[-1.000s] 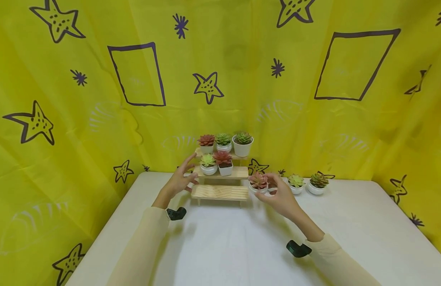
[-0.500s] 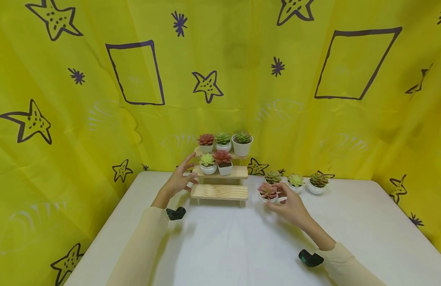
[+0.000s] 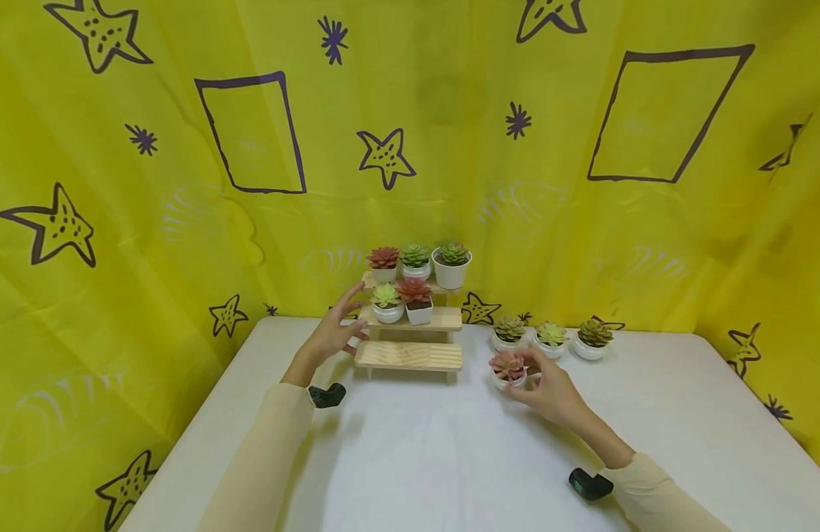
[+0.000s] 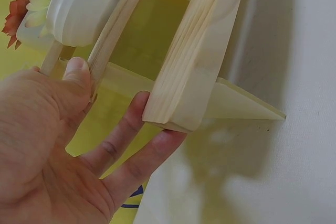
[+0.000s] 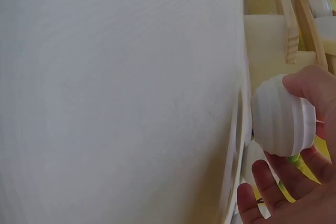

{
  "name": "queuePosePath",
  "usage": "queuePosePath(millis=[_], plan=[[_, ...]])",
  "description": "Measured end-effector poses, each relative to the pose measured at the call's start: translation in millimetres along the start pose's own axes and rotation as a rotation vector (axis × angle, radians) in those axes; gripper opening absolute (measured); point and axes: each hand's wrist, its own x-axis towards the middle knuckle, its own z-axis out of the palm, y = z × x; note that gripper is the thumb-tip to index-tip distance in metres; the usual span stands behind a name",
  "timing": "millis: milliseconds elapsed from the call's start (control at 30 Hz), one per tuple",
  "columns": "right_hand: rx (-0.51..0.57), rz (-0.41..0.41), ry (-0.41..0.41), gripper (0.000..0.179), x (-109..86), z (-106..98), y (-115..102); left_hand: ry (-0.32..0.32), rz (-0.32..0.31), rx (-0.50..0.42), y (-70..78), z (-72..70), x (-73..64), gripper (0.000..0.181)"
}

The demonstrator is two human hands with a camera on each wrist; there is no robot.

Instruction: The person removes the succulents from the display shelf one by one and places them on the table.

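My right hand (image 3: 549, 391) grips a small white ribbed pot holding a pink succulent (image 3: 507, 366), right of the wooden stand. The right wrist view shows the thumb on one side of this round pot (image 5: 278, 116) and fingers on the other. My left hand (image 3: 330, 336) rests against the left end of the three-tier wooden stand (image 3: 410, 355). In the left wrist view its thumb touches the middle tier, and two spread fingertips touch the bottom tier's end (image 4: 181, 98). A light green succulent (image 3: 386, 303) and a red one (image 3: 418, 304) stand on the middle tier.
The top tier bears a red succulent (image 3: 384, 264), a green one (image 3: 416, 262) and a larger pot (image 3: 451, 267). Behind the right hand, several potted succulents (image 3: 551, 338) line the white table (image 3: 397, 458). A yellow curtain (image 3: 450, 170) hangs behind.
My right hand has drawn the pink succulent to the right and nearer to me, away from the stand. The green pot behind it has come into sight. The left hand has stayed put.
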Motion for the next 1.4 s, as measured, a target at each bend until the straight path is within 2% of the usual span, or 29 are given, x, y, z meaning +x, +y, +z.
queuePosePath(millis=[267,500,833,1400], plan=[[-0.036,-0.017,-0.011,0.062,-0.3,-1.8,6.1,0.001,0.000,-0.005,0.8,-0.1,0.4,0.076],[-0.020,-0.010,-0.061,0.058,2.1,-9.0,3.7,0.002,0.001,-0.009,1.2,-1.6,1.7,0.075],[-0.014,0.048,-0.140,0.062,6.9,-13.4,2.9,-0.005,0.008,-0.012,-0.2,-1.8,0.9,0.076],[-0.019,0.083,-0.168,0.060,7.8,-14.8,3.6,-0.008,0.004,0.007,2.3,1.1,-2.0,0.076]])
